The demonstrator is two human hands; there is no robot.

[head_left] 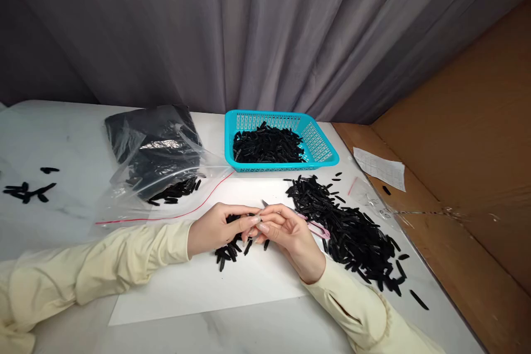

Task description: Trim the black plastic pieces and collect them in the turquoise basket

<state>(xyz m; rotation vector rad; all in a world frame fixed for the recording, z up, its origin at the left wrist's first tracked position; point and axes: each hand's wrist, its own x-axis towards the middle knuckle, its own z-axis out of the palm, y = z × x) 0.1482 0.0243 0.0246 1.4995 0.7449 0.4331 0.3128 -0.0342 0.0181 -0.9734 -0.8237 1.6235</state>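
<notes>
Snips with pink handles lie along ten-to-four, tip toward ten o'clock, grasped by the right hand; left hand pinches a black strip over a small pile.

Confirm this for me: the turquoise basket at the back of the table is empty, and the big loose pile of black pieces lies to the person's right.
Not quite. The head view shows the turquoise basket holds black pieces; it is not empty. The big loose pile does lie to the person's right.

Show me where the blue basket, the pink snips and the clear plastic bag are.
blue basket [324, 158]: head view, on its right front rim.
pink snips [317, 227]: head view, on the pink handle loop beside the right hand.
clear plastic bag [124, 199]: head view, on its clear lower part.
</notes>
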